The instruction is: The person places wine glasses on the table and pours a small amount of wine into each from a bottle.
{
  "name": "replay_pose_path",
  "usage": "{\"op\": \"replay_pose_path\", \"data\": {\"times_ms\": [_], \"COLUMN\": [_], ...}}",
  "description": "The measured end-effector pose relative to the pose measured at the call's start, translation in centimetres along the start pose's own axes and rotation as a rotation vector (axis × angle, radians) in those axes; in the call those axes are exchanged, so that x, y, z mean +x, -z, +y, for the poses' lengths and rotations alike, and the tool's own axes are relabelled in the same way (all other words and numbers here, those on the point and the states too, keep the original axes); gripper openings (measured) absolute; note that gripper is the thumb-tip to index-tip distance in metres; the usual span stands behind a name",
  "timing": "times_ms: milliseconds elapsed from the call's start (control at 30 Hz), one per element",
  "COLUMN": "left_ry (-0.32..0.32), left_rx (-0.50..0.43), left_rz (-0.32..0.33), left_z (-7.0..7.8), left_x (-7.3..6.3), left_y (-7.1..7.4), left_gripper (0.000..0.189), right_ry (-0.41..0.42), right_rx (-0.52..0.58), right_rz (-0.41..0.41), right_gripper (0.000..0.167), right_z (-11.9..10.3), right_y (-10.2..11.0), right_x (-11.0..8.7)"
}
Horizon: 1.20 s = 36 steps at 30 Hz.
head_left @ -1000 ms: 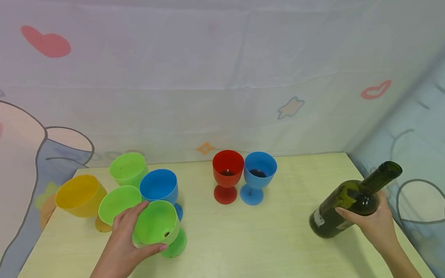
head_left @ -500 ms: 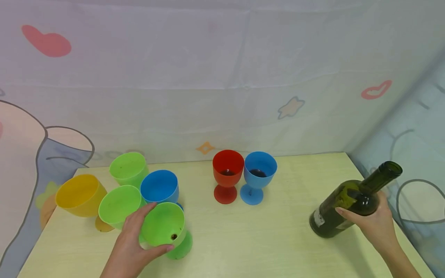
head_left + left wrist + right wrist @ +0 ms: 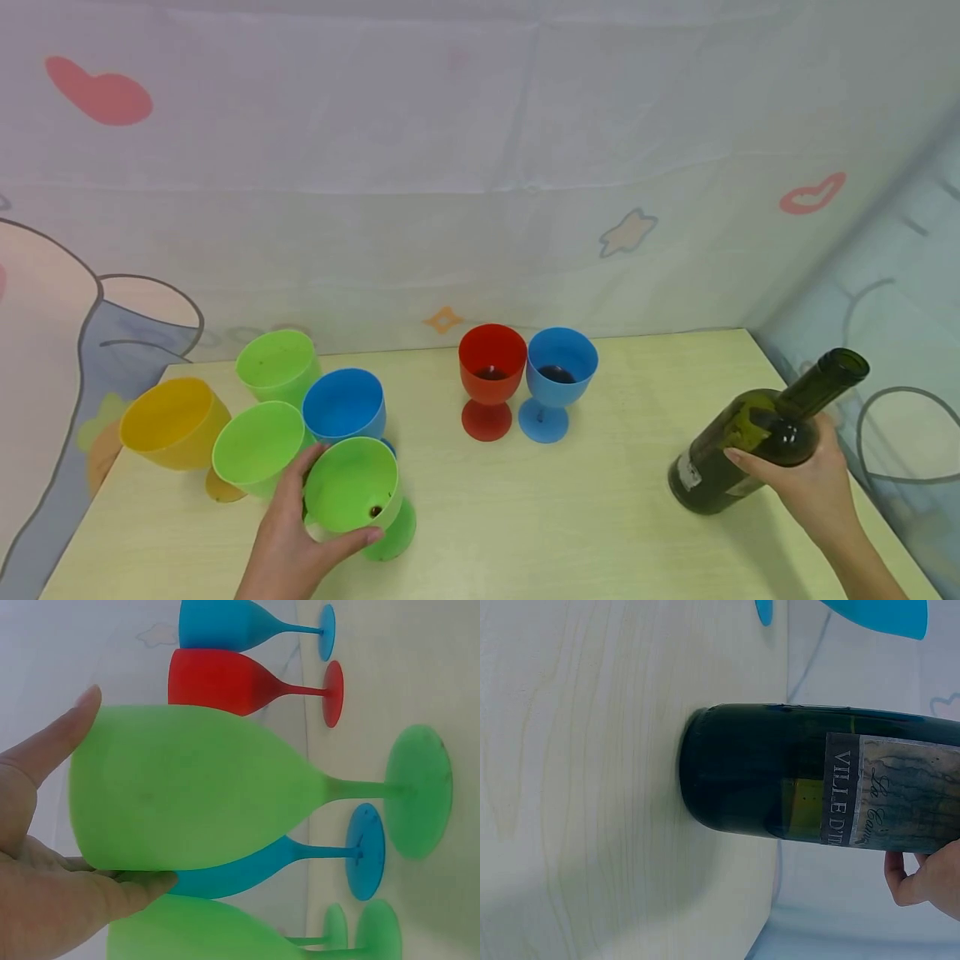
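Note:
My left hand holds a light green plastic goblet by its bowl, thumb on the near side and fingers round the left side. In the left wrist view its foot is at the tabletop, and a small dark spot shows inside the bowl in the head view. My right hand grips a dark green wine bottle near its shoulder; the bottle's paper label shows in the right wrist view. The bottle has no cork in its mouth, and its base is at the table on the right.
Behind the held goblet stand a blue goblet, two more green goblets and a yellow goblet. At the back middle, a red goblet and a blue goblet contain dark liquid. A printed cloth hangs behind the table.
My left hand and the green goblet have shifted a little to the right; over the last half second the goblet stays put while the fingers draw slightly lower. The right hand and bottle have not moved.

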<state>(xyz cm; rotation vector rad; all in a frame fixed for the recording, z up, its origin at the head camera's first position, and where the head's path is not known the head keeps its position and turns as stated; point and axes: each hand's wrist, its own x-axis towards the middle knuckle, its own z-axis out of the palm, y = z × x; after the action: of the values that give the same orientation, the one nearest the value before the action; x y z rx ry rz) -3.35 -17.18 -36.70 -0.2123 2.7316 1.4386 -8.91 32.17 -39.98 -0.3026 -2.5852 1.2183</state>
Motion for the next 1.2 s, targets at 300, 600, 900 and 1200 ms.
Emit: {"op": "replay_pose_path", "data": {"times_ms": [300,600,900,1200], "left_ry": [0.103,0.103,0.043,-0.086], "left_rx": [-0.038,-0.073,-0.111,-0.090], "left_rz": [-0.033,-0.011,-0.033,-0.058], "left_z": [-0.3,0.2,2.4,4.3], "left_x": [0.3,0.0,0.1,1.2], "left_y": [-0.3,-0.7,-1.8,-3.4], "left_gripper": [0.111,0.105,0.101,0.097], "right_ry": [-0.011,-0.002,-0.002,0.008], "right_rx": [-0.017,-0.013,-0.020,-0.017], "right_rz": [-0.002,-0.013,-0.021,-0.018], "right_gripper": [0.082,0.080,0.081,0.079], "right_z": [0.1,0.0,-0.1,-0.2], "right_y": [0.0,0.0,0.1,0.1], "right_x": [0.0,0.0,-0.1,-0.1]}}
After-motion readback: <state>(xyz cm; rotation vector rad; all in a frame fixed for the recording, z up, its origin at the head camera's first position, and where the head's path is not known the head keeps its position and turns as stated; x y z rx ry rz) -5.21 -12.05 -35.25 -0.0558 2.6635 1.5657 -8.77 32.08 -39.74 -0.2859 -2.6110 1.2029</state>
